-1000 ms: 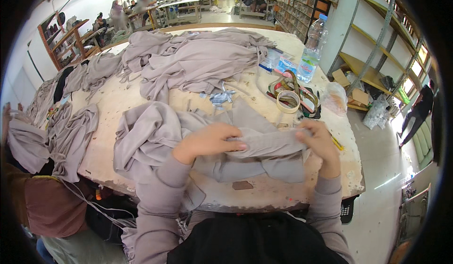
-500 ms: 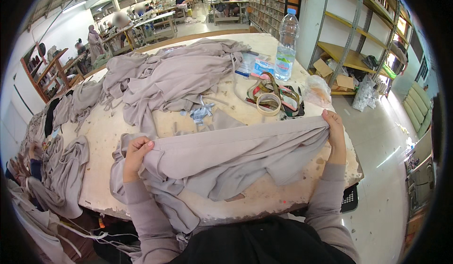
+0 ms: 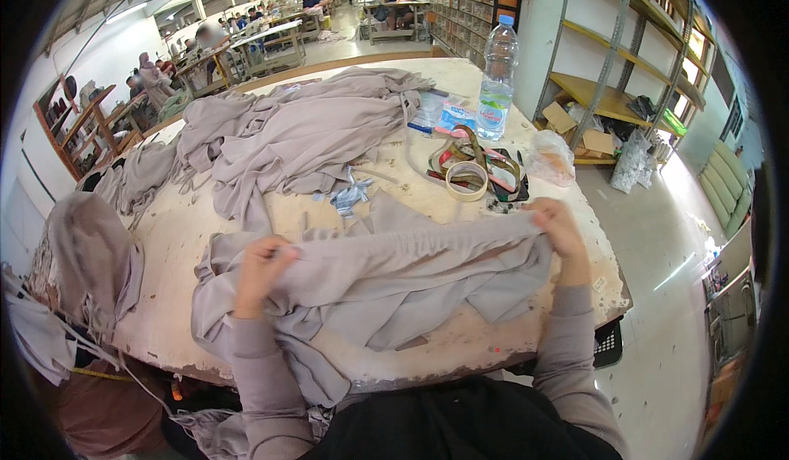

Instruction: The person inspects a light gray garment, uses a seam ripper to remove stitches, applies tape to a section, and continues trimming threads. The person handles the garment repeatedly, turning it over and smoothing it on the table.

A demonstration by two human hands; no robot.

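Between my two hands stretches a greyish-mauve cloth garment [image 3: 419, 271], its gathered band running along the top edge. My left hand [image 3: 265, 272] pinches one end of that band, and my right hand [image 3: 559, 228] grips the other end; both are a little smeared by motion. The lower part of the garment hangs in folds onto the pale worktable [image 3: 394, 374]. Behind it lies a large heap of the same cloth [image 3: 304, 135], with a small light-blue scrap [image 3: 350, 194] at its near edge.
Right of the heap are a masking tape roll [image 3: 466, 181], scissors-like handles and straps, a water bottle [image 3: 496, 82] and a clear plastic bag [image 3: 551, 157]. A person in a mauve head covering [image 3: 92, 254] is at the left edge. Metal shelving [image 3: 612, 90] stands beyond the table.
My hands have come closer together, and the band has gone from taut and smooth to puckered. The person at the left has leaned into view over the cloth there.
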